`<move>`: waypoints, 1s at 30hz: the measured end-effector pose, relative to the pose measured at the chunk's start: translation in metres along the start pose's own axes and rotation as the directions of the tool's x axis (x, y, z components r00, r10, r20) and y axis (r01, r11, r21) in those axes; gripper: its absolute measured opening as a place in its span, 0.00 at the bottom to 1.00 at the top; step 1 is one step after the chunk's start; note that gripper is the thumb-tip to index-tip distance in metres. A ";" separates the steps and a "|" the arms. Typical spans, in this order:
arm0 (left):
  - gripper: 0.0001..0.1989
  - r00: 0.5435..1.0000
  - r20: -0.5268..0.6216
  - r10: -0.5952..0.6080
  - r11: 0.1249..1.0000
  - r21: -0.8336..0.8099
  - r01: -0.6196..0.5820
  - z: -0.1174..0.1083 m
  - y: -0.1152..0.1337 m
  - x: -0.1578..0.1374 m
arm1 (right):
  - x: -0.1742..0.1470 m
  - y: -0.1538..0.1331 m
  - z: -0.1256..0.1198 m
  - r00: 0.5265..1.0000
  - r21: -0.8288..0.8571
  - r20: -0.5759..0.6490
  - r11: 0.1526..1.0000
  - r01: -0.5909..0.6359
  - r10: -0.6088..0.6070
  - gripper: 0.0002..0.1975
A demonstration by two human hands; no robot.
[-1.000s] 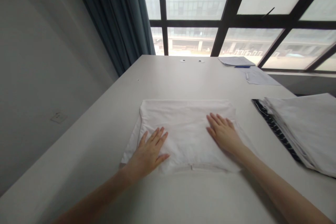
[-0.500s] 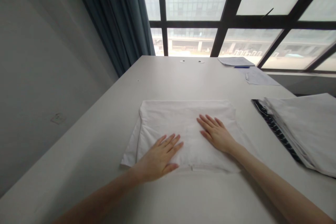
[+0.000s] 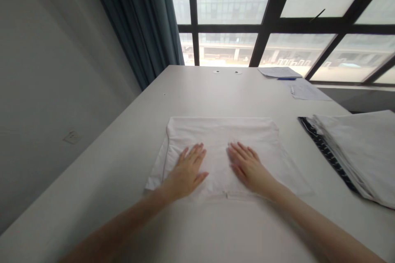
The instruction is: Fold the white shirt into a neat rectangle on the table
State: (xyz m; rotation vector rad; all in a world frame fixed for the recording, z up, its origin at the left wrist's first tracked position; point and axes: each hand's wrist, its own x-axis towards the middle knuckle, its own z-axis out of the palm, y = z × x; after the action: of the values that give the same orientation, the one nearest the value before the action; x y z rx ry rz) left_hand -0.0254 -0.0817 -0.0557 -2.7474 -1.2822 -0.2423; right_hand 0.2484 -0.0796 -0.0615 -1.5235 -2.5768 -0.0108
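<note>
A folded piece of white cloth (image 3: 216,131) lies flat on the white table (image 3: 197,230), its layers showing at the left side and a small dark mark near its front edge. Flat on its left half rests my left hand (image 3: 187,172), fingers stretched forward and thumb apart. My right hand (image 3: 248,168) lies on the right half, palm down, fingers extended towards the middle. Neither hand grips the cloth. Parts of its front edge are hidden beneath my wrists and forearms.
At the right, a stack of white cloth (image 3: 358,148) lies over a black patterned edge (image 3: 328,156). Papers (image 3: 311,90) and a blue pen (image 3: 286,79) are at the far right. A blue curtain (image 3: 138,20) and window stand beyond the table; a wall runs along the left.
My left hand has slid forward on the cloth. My right hand has moved slightly back and to the left, so the hands' placement is more level. The cloth stays in place.
</note>
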 end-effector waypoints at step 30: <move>0.34 0.993 0.085 -0.083 0.996 0.030 0.081 0.022 -0.027 0.103 | 0.082 0.061 0.003 0.993 0.043 -0.017 0.992 -0.115 0.116 0.25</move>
State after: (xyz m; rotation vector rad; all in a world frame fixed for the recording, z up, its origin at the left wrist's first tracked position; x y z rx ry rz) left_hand 0.0214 0.0167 -0.0575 -2.7140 -1.4103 -0.1134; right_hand 0.2624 0.0217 -0.0579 -1.6461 -2.4541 0.0415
